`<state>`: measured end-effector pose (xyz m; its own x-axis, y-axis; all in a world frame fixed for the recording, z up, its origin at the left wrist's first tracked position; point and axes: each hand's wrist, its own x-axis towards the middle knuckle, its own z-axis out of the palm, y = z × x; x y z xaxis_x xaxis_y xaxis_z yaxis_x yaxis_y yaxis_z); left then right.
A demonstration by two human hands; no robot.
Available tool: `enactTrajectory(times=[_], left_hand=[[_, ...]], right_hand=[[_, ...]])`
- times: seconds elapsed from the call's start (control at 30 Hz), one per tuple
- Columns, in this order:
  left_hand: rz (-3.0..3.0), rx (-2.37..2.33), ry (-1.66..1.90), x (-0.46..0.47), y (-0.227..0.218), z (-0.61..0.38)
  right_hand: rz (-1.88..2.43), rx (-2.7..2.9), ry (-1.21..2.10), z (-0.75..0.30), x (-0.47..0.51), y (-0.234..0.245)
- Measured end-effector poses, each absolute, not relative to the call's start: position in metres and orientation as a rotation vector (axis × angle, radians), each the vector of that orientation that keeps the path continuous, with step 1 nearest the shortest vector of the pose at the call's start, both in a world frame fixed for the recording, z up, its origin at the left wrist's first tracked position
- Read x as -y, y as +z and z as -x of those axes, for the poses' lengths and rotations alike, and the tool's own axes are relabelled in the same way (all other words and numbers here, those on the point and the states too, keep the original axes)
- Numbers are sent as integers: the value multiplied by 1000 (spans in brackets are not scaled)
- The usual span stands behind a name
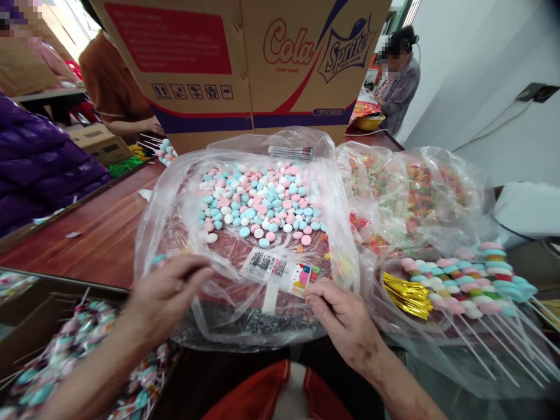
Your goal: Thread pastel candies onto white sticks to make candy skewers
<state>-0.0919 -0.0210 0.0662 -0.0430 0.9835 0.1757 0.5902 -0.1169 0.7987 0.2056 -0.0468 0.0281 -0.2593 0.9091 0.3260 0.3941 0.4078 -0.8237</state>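
Note:
My right hand [343,321] pinches the right end of a small clear printed candy bag [266,265] between thumb and fingers. The bag lies flat, with black print and coloured dots. Motion smears my left hand [168,294], left of the bag over the plastic's edge; whether its fingers hold anything is unclear. Beyond the bag, pink, blue and white candies [262,201] spread over an opened clear plastic sheet [168,175]. A few small ring-shaped gummies [315,269] lie beside the bag's right end.
Candy skewers [464,283] and gold twist ties [406,296] lie at the right, before bags of gummies [406,186]. A large cardboard box [210,111] stands behind. At lower left, a carton [39,309] holds wrapped candy sticks. Two people [400,87] are farther back.

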Motion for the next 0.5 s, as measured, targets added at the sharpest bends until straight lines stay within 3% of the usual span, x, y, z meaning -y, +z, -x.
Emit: enactTrajectory(times=[0.1,0.27,0.5], left_hand=[[-2301,-1525,643,-8,42,37],[-2673,-1619,261,-34,12,-7],[-2706,-1527,145,-42,6,-5]], right_hand=[[1137,1847,775,-208,51,26],[1162,1848,748,-213,58,22],[1196,1832,715,-216,58,15]])
